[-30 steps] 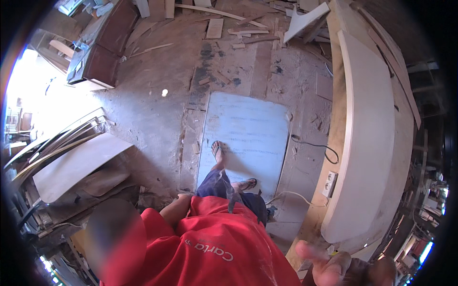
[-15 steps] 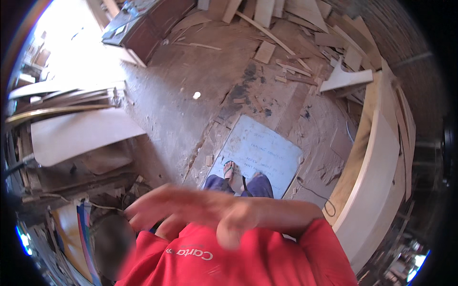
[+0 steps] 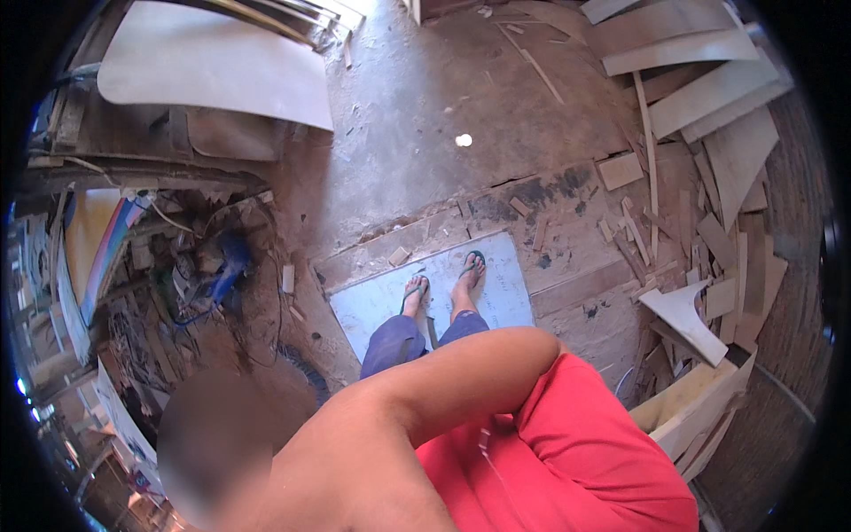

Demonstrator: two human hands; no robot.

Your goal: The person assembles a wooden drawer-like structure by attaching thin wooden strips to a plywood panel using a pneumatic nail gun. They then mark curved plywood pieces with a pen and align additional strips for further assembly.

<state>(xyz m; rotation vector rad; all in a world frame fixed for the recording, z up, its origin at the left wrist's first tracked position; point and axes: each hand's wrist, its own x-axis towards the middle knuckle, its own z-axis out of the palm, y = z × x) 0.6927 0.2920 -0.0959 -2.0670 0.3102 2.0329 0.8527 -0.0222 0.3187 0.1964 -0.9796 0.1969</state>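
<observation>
My right arm, in a red sleeve (image 3: pixel 594 426), bends across my front toward the lower left. The back of my right hand (image 3: pixel 341 479) fills the lower edge, close to the camera; its fingers are hidden, so anything it holds or touches is out of sight. My left hand does not show. Below, my feet in green flip-flops (image 3: pixel 475 263) stand on a pale blue-white board (image 3: pixel 355 310) lying on the floor. A dark blurred patch (image 3: pixel 213 443) beside my right hand cannot be made out.
Scrap boards and offcuts (image 3: pixel 700 124) pile up at the right, with a curved white piece (image 3: pixel 687 319) near them. A large pale panel (image 3: pixel 217 62) lies at upper left. Below it are a blue tool-like object (image 3: pixel 232 257) and cords. Wood strips litter the dusty floor (image 3: pixel 399 168).
The view has swung to the left, showing more of the clutter there. My right hand, blurred across my chest before, has come up close to the camera. Both feet now show fully.
</observation>
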